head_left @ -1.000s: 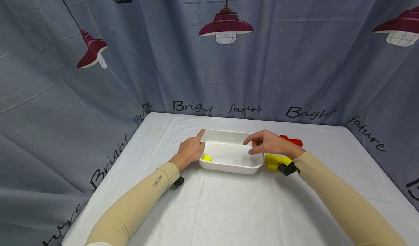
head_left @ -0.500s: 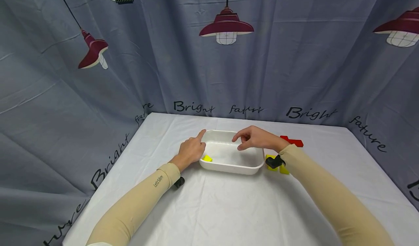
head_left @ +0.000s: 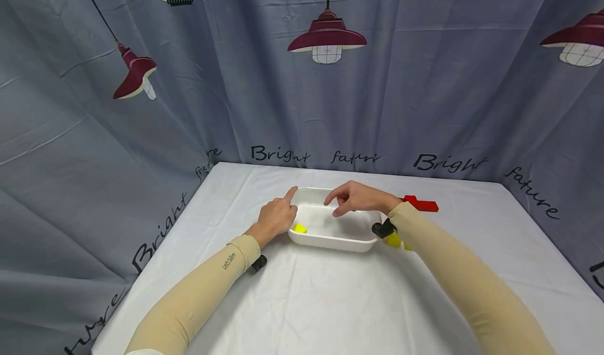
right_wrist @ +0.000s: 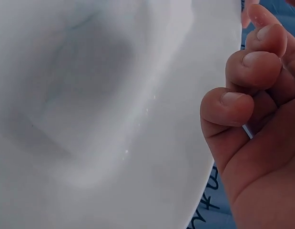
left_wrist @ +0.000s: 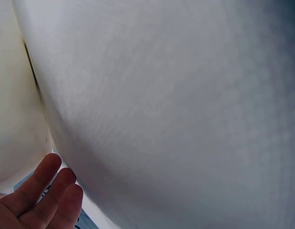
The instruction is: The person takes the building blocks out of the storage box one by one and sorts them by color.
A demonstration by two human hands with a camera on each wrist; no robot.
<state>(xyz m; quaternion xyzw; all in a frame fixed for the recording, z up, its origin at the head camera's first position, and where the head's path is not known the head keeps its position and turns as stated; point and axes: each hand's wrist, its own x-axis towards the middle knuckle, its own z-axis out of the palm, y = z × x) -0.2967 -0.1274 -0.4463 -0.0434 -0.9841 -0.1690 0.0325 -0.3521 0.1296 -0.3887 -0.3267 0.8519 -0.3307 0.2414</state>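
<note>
A white rectangular tray (head_left: 335, 243) stands on the table, with a small yellow block (head_left: 299, 228) in its near left corner. My left hand (head_left: 275, 217) holds the tray's left rim, index finger stretched along it and thumb over the edge; in the left wrist view several fingers (left_wrist: 66, 195) lie beside the outer wall. Above the tray hovers my right hand (head_left: 357, 196), index finger and thumb apart. The right wrist view shows its other fingers loosely curled, with nothing visible in them. Yellow pieces (head_left: 394, 239) lie right of the tray, partly hidden by the right forearm.
Behind the right wrist lies a red piece (head_left: 422, 204), partly covered. A white cloth (head_left: 340, 297) covers the table. A grey-blue curtain (head_left: 302, 103) printed with lamps hangs behind it. Each wrist carries a small black camera (head_left: 384, 228).
My right hand has moved left over the tray, from its right edge toward the middle. The left hand, the tray and the yellow block inside it have stayed put.
</note>
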